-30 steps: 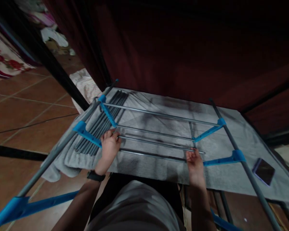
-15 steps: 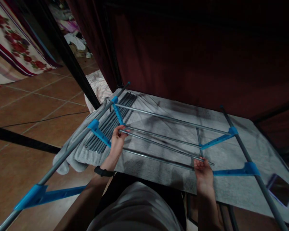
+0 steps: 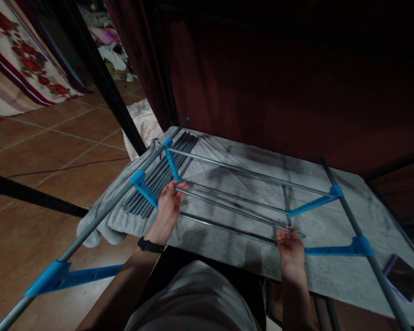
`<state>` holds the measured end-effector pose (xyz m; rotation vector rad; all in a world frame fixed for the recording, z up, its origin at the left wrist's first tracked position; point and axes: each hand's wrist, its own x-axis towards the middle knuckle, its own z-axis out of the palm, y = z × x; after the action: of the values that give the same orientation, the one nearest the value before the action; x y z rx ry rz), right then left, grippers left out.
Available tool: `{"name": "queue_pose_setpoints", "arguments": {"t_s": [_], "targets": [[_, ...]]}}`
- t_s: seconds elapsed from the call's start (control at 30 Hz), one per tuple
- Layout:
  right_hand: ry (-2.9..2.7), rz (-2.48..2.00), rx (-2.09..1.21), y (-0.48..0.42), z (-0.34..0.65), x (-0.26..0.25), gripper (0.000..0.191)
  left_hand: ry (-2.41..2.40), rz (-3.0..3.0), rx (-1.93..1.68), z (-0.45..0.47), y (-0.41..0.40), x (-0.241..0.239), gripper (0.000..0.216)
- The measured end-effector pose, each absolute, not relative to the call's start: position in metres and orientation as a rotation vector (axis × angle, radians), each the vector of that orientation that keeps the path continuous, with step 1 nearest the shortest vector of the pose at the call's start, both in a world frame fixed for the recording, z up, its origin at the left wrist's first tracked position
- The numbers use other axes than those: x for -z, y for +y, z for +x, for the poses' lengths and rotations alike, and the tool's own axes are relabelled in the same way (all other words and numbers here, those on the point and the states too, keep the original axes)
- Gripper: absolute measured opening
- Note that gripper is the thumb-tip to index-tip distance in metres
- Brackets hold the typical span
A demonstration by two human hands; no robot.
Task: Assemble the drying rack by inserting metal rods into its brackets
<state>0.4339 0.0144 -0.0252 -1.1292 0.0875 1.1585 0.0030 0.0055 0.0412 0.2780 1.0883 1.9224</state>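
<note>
A rack of grey metal rods and blue plastic brackets (image 3: 143, 186) stands over a grey towel (image 3: 317, 220). My left hand (image 3: 168, 204) pinches the left end of a loose grey rod (image 3: 234, 211) beside the near-left bracket. My right hand (image 3: 290, 246) holds the same rod's right end, fingers curled under it, close to the blue bracket (image 3: 334, 251) on the right. Two rods (image 3: 244, 170) are fixed across the far brackets.
A bundle of spare dark rods (image 3: 158, 174) lies on the towel's left part. A phone (image 3: 402, 278) rests at the towel's right edge. A dark red curtain (image 3: 279, 82) hangs behind, tiled floor (image 3: 44, 156) spreads left, and a black bar (image 3: 27, 195) crosses it.
The view has shifted right and slightly up. My left hand has turned from palm-down over the rod's end to a pinch on it; my right hand has kept its hold.
</note>
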Motion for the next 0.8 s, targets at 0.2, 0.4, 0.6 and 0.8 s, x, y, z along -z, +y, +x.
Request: {"name": "queue_pose_setpoints", "arguments": {"t_s": [0.2, 0.4, 0.6, 0.8], "targets": [[0.055, -1.154, -1.140, 0.013, 0.431, 0.023, 0.019, 1.073, 0.239, -1.932, 0.004, 0.009, -0.044, 0.016], [0.019, -1.159, -1.119, 0.011, 0.431, 0.027, 0.017, 1.072, 0.162, -1.907, 0.008, 0.010, -0.047, 0.014], [-0.034, -1.093, -1.160, 0.008, 0.428, 0.029, 0.021, 1.063, 0.198, -1.874, 0.015, 0.009, -0.045, 0.013], [-0.039, -1.119, -1.134, 0.009, 0.426, 0.025, 0.019, 1.040, 0.203, -1.831, 0.025, 0.008, -0.043, 0.018]]}}
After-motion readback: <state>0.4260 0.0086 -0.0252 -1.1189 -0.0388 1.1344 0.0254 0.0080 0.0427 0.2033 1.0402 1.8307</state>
